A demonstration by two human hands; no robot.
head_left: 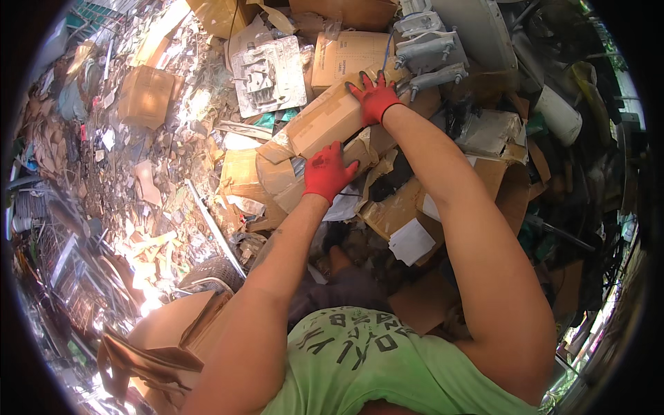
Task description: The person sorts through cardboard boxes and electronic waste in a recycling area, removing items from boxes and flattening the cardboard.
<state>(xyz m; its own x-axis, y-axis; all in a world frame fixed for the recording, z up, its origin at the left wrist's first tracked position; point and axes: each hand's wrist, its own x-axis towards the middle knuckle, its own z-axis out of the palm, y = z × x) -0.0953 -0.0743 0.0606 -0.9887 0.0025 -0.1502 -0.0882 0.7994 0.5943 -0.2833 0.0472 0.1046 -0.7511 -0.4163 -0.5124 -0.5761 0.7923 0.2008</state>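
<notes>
My left hand [329, 172], in a red glove with dark fingertips, rests on the near end of a long cardboard box [327, 120]. Farther along, my right hand [374, 98], gloved the same way, lies with spread fingers on the box's right side. Whether either hand grips the cardboard I cannot tell. The long box slants across torn, partly flattened cardboard [280, 174]. Beyond it stands a taped carton [346, 58] with printing on top. A dirty white moulded panel [268, 77] leans to its left.
Metal brackets with bolts [430, 54] jut out near my right hand. A metal rod [215, 228] lies to the left, among scattered scraps. White papers [411, 242] sit on an open carton before me. A white bucket [559, 115] lies at right; folded cardboard [171, 327] stands at lower left.
</notes>
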